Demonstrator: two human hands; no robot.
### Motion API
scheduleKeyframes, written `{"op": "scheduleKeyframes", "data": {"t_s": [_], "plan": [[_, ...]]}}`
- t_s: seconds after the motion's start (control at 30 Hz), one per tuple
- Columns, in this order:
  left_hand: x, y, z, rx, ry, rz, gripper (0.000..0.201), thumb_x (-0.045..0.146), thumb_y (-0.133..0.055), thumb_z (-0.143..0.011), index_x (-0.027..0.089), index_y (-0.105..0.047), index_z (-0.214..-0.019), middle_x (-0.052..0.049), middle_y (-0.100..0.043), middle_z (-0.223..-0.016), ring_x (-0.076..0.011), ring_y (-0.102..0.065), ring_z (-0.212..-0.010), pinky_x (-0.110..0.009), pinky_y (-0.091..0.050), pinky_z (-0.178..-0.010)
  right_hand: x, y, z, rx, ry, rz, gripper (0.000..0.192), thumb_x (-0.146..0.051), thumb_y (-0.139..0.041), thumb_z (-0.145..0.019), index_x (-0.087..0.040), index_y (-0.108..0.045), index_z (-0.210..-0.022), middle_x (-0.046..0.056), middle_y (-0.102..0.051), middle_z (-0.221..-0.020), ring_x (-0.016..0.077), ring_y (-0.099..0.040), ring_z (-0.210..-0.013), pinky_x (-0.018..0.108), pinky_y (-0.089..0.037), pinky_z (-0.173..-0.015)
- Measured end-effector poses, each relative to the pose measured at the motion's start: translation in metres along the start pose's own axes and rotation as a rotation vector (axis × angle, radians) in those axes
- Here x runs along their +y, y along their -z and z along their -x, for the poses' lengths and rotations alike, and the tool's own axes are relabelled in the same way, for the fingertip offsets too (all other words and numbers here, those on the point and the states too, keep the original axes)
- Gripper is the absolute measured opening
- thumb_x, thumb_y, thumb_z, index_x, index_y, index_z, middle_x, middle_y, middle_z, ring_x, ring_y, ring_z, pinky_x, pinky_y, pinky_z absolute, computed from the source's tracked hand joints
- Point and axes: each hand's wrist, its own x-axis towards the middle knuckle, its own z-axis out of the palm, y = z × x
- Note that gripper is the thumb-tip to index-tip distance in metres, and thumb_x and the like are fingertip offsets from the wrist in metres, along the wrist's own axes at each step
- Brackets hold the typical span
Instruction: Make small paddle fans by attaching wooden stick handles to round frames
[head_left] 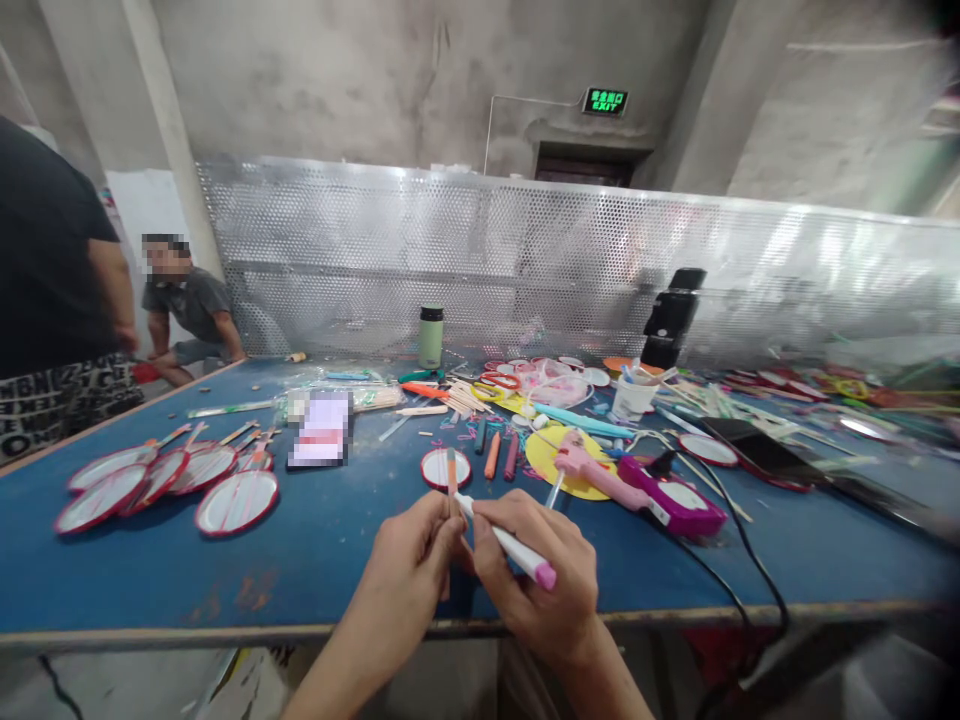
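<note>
Head view. Left hand – fingers pinched on a thin stick that rises upright between the two hands, just above the near edge of the blue tabletop. Right hand – closed around one white marker with a pink cap, its tip laid against the stick where the left fingers pinch it; the two hands touch. Just beyond the stick lies one small red-rimmed disc, flat on the tabletop. At far left, a cluster of fans – about six red-rimmed white ones, overlapping, handles pointing away from the viewer. Beside the disc, three crayons lie side by side. To the right: one pink glue gun on a yellow disc, one magenta tool with a black cable running off the near edge. Further back stand one green flask, one white cup holding sticks, and one black device against the perforated metal screen. Two other people at far left – one seated, one standing
</note>
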Motion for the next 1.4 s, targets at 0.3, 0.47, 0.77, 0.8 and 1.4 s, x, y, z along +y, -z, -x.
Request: {"op": "scheduleKeyframes", "data": {"t_s": [0.3,0.47,0.77,0.8,1.4], "plan": [[-0.0035,-0.0002,0.0001,0.009,-0.012,-0.003,0.035,0.043,-0.045,-0.097,0.020,-0.051,-0.071,0.006,-0.049,-0.054,-0.0112,-0.043,-0.051,-0.022,-0.032,-0.052,-0.0016,-0.0003,-0.0004,0.005,0.008,-0.004,0.010,-0.009,-0.057,-0.087,-0.016,-0.064,-0.089,0.002,-0.066,-0.069,0.0120,-0.059,-0.059,0.024,-0.046,-0.058],[-0.0029,0.0003,0.0003,0.001,-0.007,-0.010,0.035,0.042,-0.044,-0.097,0.020,-0.051,-0.072,0.006,-0.050,-0.055,-0.0111,-0.043,-0.050,-0.022,-0.032,-0.052,-0.0013,0.0004,-0.0018,0.043,-0.006,0.031,0.010,-0.009,-0.057,-0.086,-0.017,-0.064,-0.086,0.001,-0.063,-0.064,0.0112,-0.056,-0.054,0.024,-0.044,-0.055],[0.0001,0.0003,-0.0007,0.005,0.004,-0.001,0.033,0.040,-0.045,-0.097,0.020,-0.051,-0.071,0.006,-0.050,-0.054,-0.0112,-0.043,-0.050,-0.022,-0.032,-0.052,-0.0029,0.0011,-0.0014,0.052,-0.019,0.031,0.011,-0.010,-0.057,-0.086,-0.018,-0.064,-0.088,0.000,-0.063,-0.065,0.0118,-0.056,-0.054,0.024,-0.044,-0.054],[0.0002,0.0003,-0.0006,0.002,0.006,0.002,0.033,0.040,-0.045,-0.097,0.020,-0.052,-0.071,0.006,-0.050,-0.054,-0.0111,-0.043,-0.050,-0.022,-0.032,-0.052,-0.0027,0.0009,-0.0014,0.067,-0.017,0.038,0.011,-0.009,-0.058,-0.086,-0.018,-0.064,-0.088,0.000,-0.064,-0.065,0.0117,-0.056,-0.053,0.024,-0.044,-0.054],[0.0029,0.0010,0.0004,0.005,0.012,0.005,0.033,0.041,-0.046,-0.096,0.020,-0.052,-0.072,0.004,-0.056,-0.057,-0.0111,-0.045,-0.049,-0.022,-0.032,-0.051,-0.0019,0.0015,-0.0027,0.012,-0.025,0.035,0.011,-0.010,-0.056,-0.088,-0.018,-0.063,-0.087,0.001,-0.065,-0.066,0.0116,-0.058,-0.056,0.024,-0.045,-0.056]]}}
